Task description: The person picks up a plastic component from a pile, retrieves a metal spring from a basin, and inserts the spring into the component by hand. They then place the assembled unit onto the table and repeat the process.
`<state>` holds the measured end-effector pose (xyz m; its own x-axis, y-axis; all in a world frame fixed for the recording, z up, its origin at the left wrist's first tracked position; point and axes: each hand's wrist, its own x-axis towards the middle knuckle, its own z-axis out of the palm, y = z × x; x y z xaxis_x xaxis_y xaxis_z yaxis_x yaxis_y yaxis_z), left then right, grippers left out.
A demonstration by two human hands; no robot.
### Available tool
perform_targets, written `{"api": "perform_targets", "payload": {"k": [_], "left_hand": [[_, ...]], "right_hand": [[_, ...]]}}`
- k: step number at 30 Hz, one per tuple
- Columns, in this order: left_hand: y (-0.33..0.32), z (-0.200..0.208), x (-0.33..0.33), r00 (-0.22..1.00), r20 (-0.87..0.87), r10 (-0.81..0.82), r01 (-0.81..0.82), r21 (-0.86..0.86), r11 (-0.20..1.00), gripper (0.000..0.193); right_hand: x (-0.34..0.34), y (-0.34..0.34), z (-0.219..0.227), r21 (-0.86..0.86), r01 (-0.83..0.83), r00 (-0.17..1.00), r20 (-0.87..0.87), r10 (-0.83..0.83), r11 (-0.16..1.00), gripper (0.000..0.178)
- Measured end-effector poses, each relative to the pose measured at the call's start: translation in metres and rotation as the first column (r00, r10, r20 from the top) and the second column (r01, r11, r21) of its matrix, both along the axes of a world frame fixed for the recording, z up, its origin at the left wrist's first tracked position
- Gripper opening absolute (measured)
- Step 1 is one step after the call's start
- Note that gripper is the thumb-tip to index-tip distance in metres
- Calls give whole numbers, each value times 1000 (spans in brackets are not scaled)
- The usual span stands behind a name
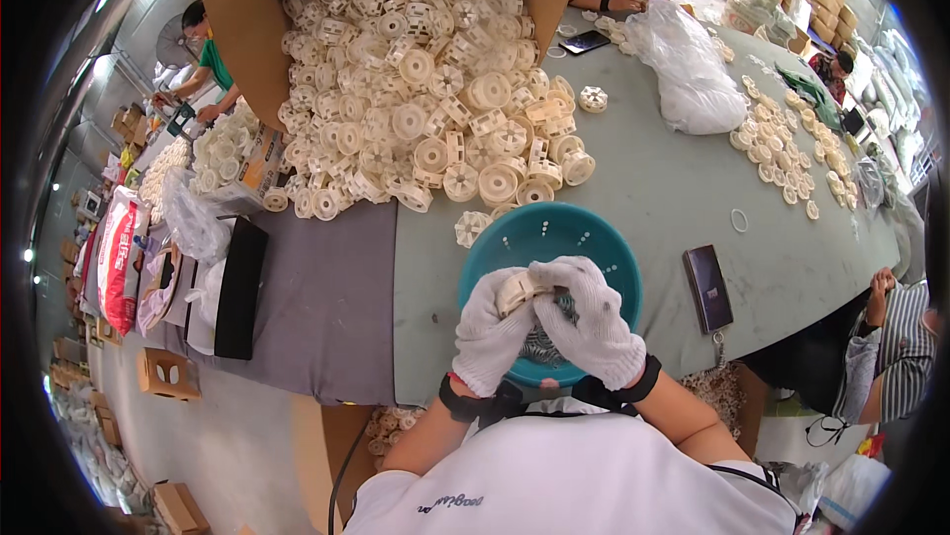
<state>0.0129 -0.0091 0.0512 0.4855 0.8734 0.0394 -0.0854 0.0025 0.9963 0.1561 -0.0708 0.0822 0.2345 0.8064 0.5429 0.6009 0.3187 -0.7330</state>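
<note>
Both my hands wear white knitted gloves and work above a teal plastic bowl (475,256). My left hand (487,335) is closed around a cream plastic wheel-shaped part (519,291). Bent over beside it, my right hand (596,319) has its fingers drawn together, their tips against the part's right side. Whatever the right fingers pinch is hidden. Small grey metal pieces (540,349) lie heaped in the bowl, partly covered by my hands; their exact kind is too small to tell. Just beyond the bowl, one loose cream part (472,228) rests on the cloth.
A large pile of cream parts (411,119) spills from a tipped cardboard box (247,30). To the right lie a phone (707,288), a plastic bag (688,70) and scattered round parts (777,149). A black box (240,288) stands left. Other people sit or stand around the table.
</note>
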Motion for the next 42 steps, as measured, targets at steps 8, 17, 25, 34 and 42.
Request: {"api": "perform_targets", "payload": {"k": [8, 17, 25, 34, 42], "left_hand": [[2, -6, 11, 985, 129, -119, 125, -43, 991, 40], [18, -13, 0, 802, 597, -28, 434, -549, 715, 18], [11, -1, 13, 990, -42, 134, -115, 300, 947, 9], [-16, -10, -7, 941, 333, 52, 91, -399, 912, 18], [-3, -21, -17, 892, 451, 3, 297, -592, 749, 29]], "right_hand": [[7, -13, -8, -193, -121, 965, -255, 70, 974, 17], [15, -9, -19, -215, -339, 357, -930, -87, 916, 26], [24, -13, -27, -192, -135, 421, -899, -119, 972, 20], [12, -35, -8, -235, -122, 968, -242, 63, 964, 75], [5, -10, -18, 51, -166, 950, 275, 146, 985, 65]]}}
